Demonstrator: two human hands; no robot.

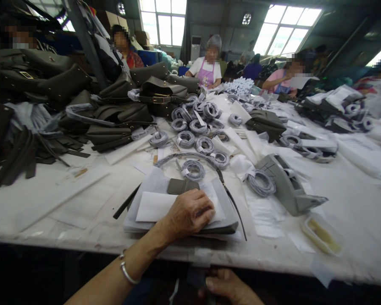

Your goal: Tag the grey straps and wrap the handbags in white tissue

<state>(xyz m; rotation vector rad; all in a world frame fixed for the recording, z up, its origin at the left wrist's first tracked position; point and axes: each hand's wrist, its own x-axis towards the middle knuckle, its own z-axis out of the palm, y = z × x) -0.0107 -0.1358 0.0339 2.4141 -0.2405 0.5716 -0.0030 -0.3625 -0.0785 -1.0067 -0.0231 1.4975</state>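
Note:
My left hand [190,214], a metal bangle on its wrist, rests on a flat dark-olive bag [220,230] near the table's front edge. Its fingers are curled in over a white sheet [154,206]; whether they pinch anything is hidden. Under that sheet, thin translucent paper [133,220] covers the bag. A small olive flap [181,186] shows just beyond the hand. The bag's dark strap [231,197], partly wrapped, arches around the back. Below the table edge, in shadow, my right hand [227,286] has thumb and fingers closed together; what they hold is too dark to make out.
A grey tape dispenser [284,186] and a plastic tub [322,234] with yellowish contents stand to the right. Several wrapped strap coils [193,170] lie behind the bag. Olive bags [120,114] are heaped at left. A co-worker in an apron [207,72] sits across the table [66,216].

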